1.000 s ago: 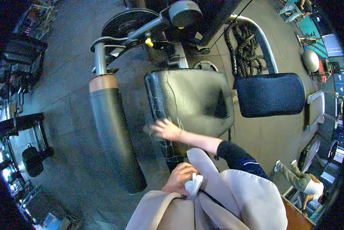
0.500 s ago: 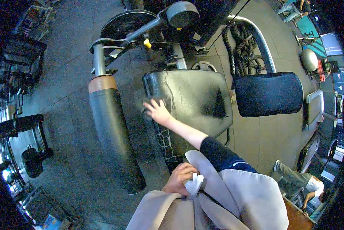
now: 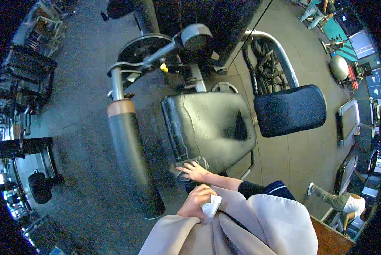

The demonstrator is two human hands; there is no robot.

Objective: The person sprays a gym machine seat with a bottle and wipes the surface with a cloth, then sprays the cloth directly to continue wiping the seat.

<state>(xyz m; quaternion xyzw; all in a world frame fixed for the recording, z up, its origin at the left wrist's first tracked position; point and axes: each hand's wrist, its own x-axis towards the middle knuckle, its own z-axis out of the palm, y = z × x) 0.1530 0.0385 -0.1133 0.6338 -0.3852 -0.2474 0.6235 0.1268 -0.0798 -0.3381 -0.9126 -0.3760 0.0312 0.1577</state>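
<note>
- Seat pad (image 3: 207,123) lies straight ahead of me, black and shiny, between a long dark roller (image 3: 133,157) on the left and a smaller black pad (image 3: 290,111) on the right.
- Its surface looks worn: a wavy line runs lengthwise near the left edge, crack or seam I can't tell, and a dark wedge-shaped patch marks the right side.
- Fingers of my right hand (image 3: 194,172) are spread out flat over a greyish cloth (image 3: 175,171) at the near left corner; the cloth is blurred.
- Fingers of my left hand (image 3: 194,203) are curled closed on a small white item (image 3: 212,207) in front of my beige garment (image 3: 177,236); what it is I can't make out.
- Beyond the seat is a grey metal arm (image 3: 158,55), with a yellow knob (image 3: 163,68) near it.
- One brown band (image 3: 120,108) wraps the roller's far end.
- Past the smaller pad, thick dark rope (image 3: 269,70) lies heaped on the tiled floor (image 3: 84,161), beside a curved metal tube (image 3: 285,59).
- Farther right are a pale ball (image 3: 338,67) and a person in a white top (image 3: 354,206).
- Dark gym equipment (image 3: 39,187) lines the room's left side.
</note>
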